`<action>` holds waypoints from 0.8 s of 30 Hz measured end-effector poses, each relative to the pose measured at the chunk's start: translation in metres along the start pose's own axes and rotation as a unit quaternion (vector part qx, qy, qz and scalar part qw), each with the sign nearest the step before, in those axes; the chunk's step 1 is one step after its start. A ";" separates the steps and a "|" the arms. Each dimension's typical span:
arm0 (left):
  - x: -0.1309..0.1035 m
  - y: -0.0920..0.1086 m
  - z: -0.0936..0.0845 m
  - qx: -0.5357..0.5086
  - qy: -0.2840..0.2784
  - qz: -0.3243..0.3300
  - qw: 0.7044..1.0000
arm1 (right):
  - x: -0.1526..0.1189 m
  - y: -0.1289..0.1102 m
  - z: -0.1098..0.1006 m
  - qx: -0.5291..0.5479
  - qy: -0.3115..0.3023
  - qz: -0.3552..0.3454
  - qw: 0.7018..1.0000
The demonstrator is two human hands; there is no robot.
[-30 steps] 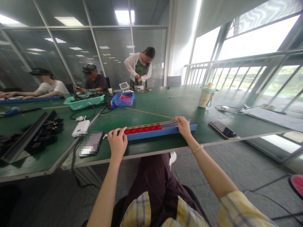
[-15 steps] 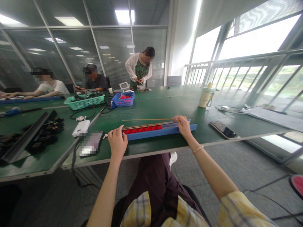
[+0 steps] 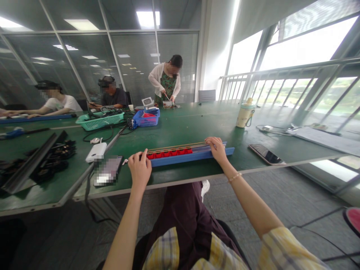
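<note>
At blue rail [image 3: 180, 160]: left hand [image 3: 140, 168], right hand [image 3: 217, 149] curled palm-down, well apart.

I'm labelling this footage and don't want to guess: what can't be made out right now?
In the head view:
Blue rail: left end hidden by the left hand.
How the right hand meets the sticks: hidden by its back.
Left phone: screen pixelated.
Far-left rail: cut off by the left edge.
Black parts: too blurred to count.
</note>
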State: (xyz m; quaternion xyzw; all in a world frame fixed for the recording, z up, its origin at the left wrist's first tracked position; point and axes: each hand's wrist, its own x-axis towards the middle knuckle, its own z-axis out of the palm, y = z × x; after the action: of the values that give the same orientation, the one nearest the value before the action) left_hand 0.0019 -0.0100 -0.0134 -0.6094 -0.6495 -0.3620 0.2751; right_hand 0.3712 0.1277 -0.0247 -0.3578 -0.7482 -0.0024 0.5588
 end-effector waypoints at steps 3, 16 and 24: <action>0.000 0.000 -0.001 -0.004 -0.005 -0.002 1.000 | 0.000 0.000 0.000 0.001 0.001 0.001 1.000; -0.001 -0.003 0.003 0.001 0.009 -0.001 1.000 | -0.001 0.003 0.001 0.008 -0.003 0.001 1.000; 0.000 -0.001 0.001 0.005 0.003 -0.001 1.000 | -0.001 0.003 0.002 0.004 -0.013 0.003 1.000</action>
State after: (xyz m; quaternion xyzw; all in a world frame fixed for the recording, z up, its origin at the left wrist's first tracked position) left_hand 0.0011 -0.0096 -0.0144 -0.6059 -0.6515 -0.3606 0.2799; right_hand 0.3714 0.1299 -0.0269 -0.3578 -0.7544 0.0073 0.5503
